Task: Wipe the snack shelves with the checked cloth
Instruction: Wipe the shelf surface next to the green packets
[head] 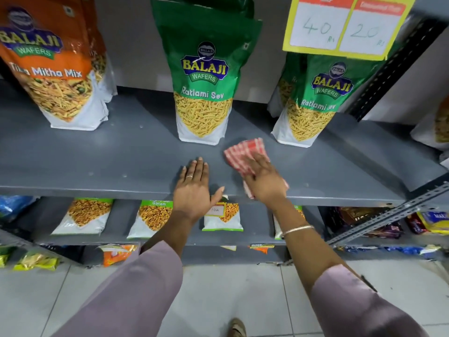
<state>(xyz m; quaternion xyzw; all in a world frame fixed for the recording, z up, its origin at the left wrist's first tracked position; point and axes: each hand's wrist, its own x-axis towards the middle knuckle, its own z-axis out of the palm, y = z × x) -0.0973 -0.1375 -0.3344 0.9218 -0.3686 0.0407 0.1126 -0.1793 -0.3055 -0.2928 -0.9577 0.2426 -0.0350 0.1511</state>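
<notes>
Fingers (256, 165) of the right hand (264, 183) press on the red checked cloth (243, 152), seemingly flat rather than curled, though blur softens them. The cloth lies on the grey shelf (97, 161), just before a green snack bag (204, 93). The left hand (193, 190) rests flat beside it, fingers straight.

Shelf (109, 161): grey painted sheet metal, matt, smooth, few pale specks. Checked cloth (243, 152): woven fabric, soft, matt, creased. Green pouch (204, 76) & orange pouch (48, 57): plastic film, glossy, glare on fronts, wrinkled at seams. Price card (345, 27): paper, matt, handwritten ink. Slotted angle bar (388, 215): grey metal, dull sheen, perforated. Floor tiles (218, 288): smooth, slight gloss. Sleeve (136, 288): matt cloth. Bangle (297, 230): shiny metal.
</notes>
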